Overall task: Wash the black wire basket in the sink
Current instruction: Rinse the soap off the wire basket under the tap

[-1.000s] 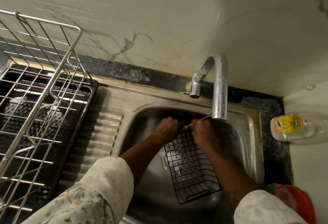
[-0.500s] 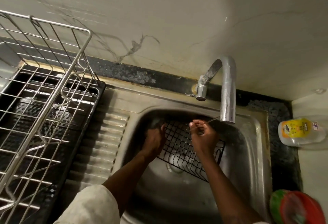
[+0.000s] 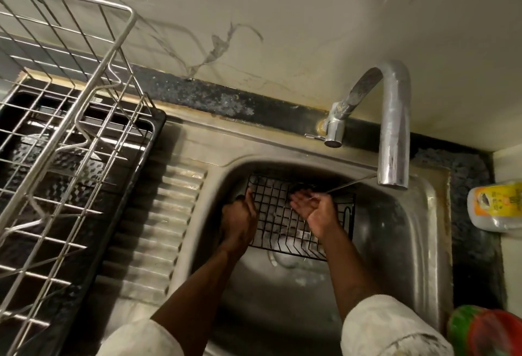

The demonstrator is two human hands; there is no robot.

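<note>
The basket (image 3: pixel 275 206) is in the sink (image 3: pixel 401 237). It stands up on one edge and leans toward the back wall, near the tap (image 3: pixel 394 129). Your left hand (image 3: pixel 240 223) holds its left side. The fingers look curled round the wire, but the light is dim there, so I am not fully sure. Your right hand (image 3: pixel 315 210) is spread wide, palm up, in front of the wires, and holds nothing. A thin line of water (image 3: pixel 350 184) runs from the tap to that palm.

I think you are in the middle of the job. The water is on and the basket is by it, so rinsing seems to be under way. I see no soap or sponge, so I cannot say if it was scrubbed. What may be left is to rinse every side and lift the basket out.

A bottle (image 3: pixel 497 208) sits at the right with a yellow and orange label. Its words are too small to read. I see no other writing.
</note>
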